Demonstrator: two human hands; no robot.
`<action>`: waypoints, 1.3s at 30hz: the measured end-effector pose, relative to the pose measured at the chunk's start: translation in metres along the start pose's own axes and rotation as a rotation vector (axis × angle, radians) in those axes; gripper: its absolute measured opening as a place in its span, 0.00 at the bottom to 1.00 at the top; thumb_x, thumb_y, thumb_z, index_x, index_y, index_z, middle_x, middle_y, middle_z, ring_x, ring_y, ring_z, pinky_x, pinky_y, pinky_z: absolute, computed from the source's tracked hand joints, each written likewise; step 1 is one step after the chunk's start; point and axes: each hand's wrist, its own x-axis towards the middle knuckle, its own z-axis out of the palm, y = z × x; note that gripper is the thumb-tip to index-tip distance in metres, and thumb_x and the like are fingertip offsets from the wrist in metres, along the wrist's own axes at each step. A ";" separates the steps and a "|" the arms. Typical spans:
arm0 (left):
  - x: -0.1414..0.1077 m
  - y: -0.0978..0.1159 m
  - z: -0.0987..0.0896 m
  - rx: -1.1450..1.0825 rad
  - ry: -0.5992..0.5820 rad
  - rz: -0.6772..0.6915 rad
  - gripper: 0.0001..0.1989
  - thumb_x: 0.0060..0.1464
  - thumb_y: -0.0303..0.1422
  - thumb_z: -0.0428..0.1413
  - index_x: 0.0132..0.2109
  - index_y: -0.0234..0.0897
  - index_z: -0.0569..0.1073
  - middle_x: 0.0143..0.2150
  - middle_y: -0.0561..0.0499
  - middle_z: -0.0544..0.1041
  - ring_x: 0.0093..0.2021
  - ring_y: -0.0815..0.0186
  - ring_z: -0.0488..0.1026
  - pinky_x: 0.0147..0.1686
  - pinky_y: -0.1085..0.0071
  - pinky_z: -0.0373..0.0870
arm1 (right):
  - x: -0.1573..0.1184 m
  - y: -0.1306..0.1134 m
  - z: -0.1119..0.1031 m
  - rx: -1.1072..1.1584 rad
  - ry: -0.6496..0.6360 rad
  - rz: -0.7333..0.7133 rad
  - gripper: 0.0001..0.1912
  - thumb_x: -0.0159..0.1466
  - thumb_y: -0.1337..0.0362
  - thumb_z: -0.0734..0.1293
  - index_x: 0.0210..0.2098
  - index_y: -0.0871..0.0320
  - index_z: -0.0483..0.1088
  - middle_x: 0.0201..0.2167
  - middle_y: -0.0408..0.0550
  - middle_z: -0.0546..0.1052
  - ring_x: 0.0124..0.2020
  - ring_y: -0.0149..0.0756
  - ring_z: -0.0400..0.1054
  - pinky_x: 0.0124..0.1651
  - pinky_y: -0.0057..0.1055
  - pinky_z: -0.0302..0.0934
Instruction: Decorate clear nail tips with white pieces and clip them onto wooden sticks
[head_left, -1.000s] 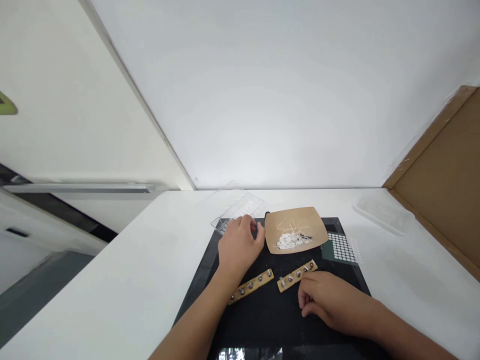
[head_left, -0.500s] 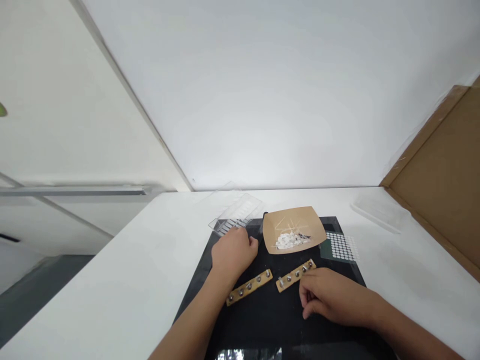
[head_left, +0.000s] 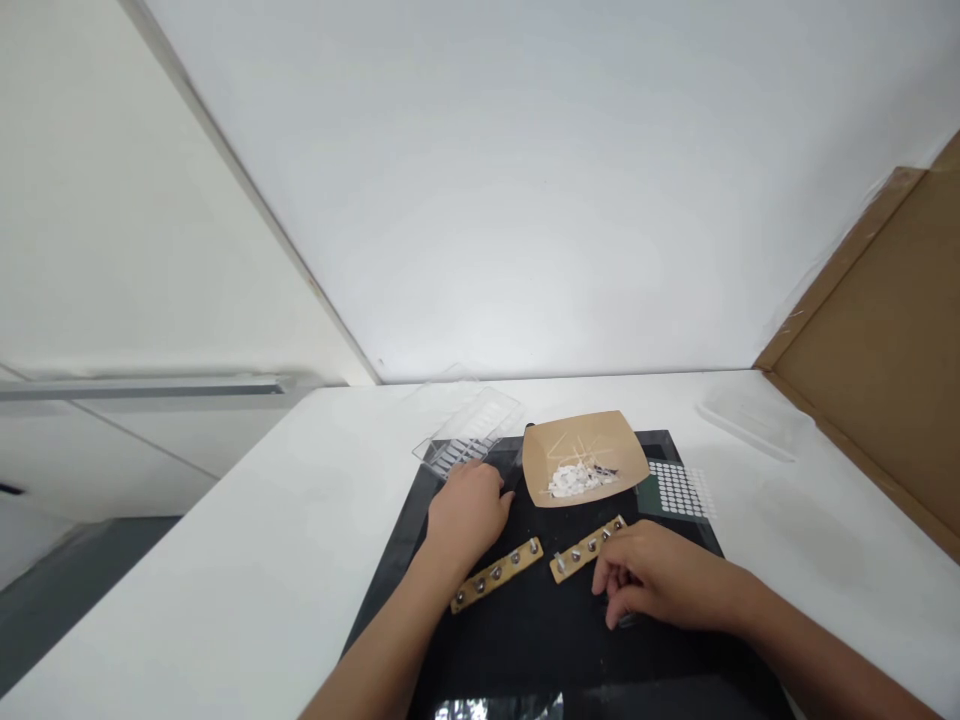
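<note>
My left hand (head_left: 469, 510) rests on the black mat (head_left: 540, 640), just in front of a clear plastic compartment tray (head_left: 480, 420). Its fingers are curled, and whatever they may hold is hidden. A wooden strip with several round metal pieces (head_left: 497, 574) lies beside my left wrist. My right hand (head_left: 652, 580) is closed, fingers bent toward the thumb; what is in them cannot be made out. Something small and clear (head_left: 627, 620) shows under the right thumb. The far end of a second wooden strip (head_left: 577, 557) reaches close to my right knuckles.
Behind the strips stands a brown paper tray (head_left: 585, 430) with white bits and thin sticks. A sheet of round white stickers (head_left: 679, 490) lies at the mat's right edge. Farther right are a clear plastic lid or tray (head_left: 750, 420) and a cardboard panel (head_left: 885, 340).
My right hand has lifted slightly and its fingers have loosened a little, with a small clear thing now showing beneath. The left hand has barely shifted. The whole view has moved a touch.
</note>
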 end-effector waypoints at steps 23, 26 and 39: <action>-0.013 0.025 0.001 -0.235 0.689 0.056 0.10 0.70 0.34 0.46 0.47 0.36 0.70 0.42 0.41 0.78 0.49 0.52 0.75 0.41 0.63 0.73 | -0.004 0.001 -0.021 0.350 0.527 -0.107 0.17 0.58 0.52 0.81 0.28 0.55 0.76 0.27 0.41 0.77 0.26 0.31 0.70 0.29 0.29 0.63; -0.018 0.036 0.012 -0.394 0.706 0.206 0.11 0.70 0.33 0.45 0.47 0.36 0.71 0.41 0.41 0.78 0.42 0.56 0.77 0.43 0.62 0.75 | -0.001 0.002 -0.018 0.540 0.571 -0.088 0.19 0.56 0.52 0.82 0.28 0.55 0.72 0.25 0.40 0.75 0.21 0.29 0.67 0.25 0.28 0.62; -0.038 0.049 0.008 -0.695 0.431 0.712 0.12 0.69 0.36 0.56 0.55 0.45 0.79 0.34 0.53 0.76 0.27 0.71 0.71 0.30 0.75 0.71 | 0.014 -0.005 -0.008 0.736 0.678 0.042 0.25 0.54 0.44 0.81 0.33 0.56 0.72 0.22 0.37 0.72 0.22 0.28 0.66 0.30 0.28 0.65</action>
